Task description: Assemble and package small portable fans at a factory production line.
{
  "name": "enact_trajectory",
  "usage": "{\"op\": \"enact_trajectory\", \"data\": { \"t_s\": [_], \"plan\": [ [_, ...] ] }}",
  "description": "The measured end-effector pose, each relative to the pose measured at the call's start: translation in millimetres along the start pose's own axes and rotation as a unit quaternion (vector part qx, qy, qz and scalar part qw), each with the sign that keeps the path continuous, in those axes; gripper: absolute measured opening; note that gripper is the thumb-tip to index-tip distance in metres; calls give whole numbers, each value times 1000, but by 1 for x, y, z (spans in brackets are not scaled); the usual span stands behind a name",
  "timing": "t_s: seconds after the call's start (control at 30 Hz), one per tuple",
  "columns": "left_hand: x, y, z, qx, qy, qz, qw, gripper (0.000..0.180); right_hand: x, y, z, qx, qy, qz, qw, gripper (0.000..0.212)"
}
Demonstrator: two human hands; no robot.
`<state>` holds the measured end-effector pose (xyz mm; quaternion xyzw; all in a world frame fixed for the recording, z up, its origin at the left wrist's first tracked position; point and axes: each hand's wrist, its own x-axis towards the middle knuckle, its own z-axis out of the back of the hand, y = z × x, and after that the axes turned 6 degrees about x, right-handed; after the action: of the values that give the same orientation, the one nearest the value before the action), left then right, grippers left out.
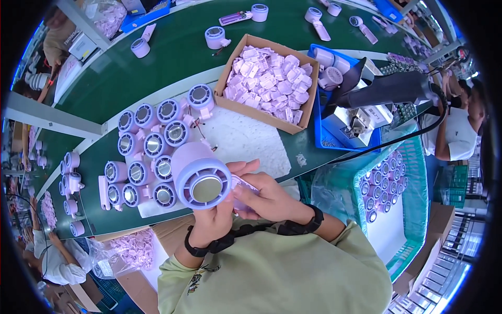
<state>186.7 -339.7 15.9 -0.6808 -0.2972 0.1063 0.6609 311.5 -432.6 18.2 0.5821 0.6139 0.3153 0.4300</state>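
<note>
Left hand (215,217) cups a lilac fan drum (200,170); right hand (269,199), at its four o'clock, holds a slim part (242,183). Probably light, stiff (ribs (187,181) perhaps fragile): grip the barrel (191,156).

The head view looks steeply down from the person's own head, the left lens of a side-by-side pair, with twelve o'clock pointing away across the bench to a green belt (180,39). Nearest is the green shirt (272,282), filling six o'clock; the left hand (213,219) and right hand (274,196) lie close, near the dial's centre. The fisheye reaches distant co-workers at three (463,133) and eight o'clock (60,261), bending the belt's edge into an arc inside a black rim.
</note>
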Motion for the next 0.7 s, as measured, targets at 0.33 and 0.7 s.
{"op": "enact_trajectory", "data": {
  "t_s": [0.33, 0.7],
  "plan": [
    [-2, -11, 18, -25, -149, 17, 988, 44, -10, 59, 85, -348, -648, 460, 498, 71],
    [-1, -12, 9, -103, -10, 268, 958, 50, -42, 96, 100, -170, -570, 610, 523, 20]
  ]
}}
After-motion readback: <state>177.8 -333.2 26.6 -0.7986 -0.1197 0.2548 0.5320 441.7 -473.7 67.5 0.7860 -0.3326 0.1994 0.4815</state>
